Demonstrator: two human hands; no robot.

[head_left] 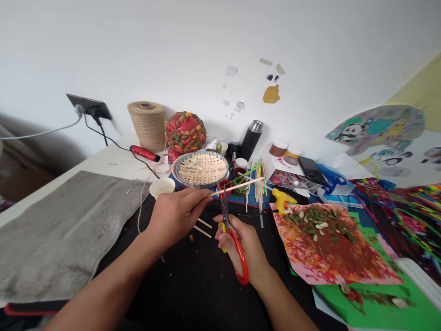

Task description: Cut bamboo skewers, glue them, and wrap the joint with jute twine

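Note:
My left hand pinches one end of a thin pale wooden stick, which points up to the right. In my right hand is a pair of scissors with red and yellow handles. Their blades point upward and cross the stick just beyond my left fingertips; whether they touch it I cannot tell. Short stick pieces lie on the black mat below my left hand. More sticks, plain and green, lie in a bunch behind the scissors.
A woven basket, a small white bowl, a twine spool and a pebbled ball stand at the back. A black flask leans there. On the right lie a yellow glue gun and painted paper; a grey cloth lies left.

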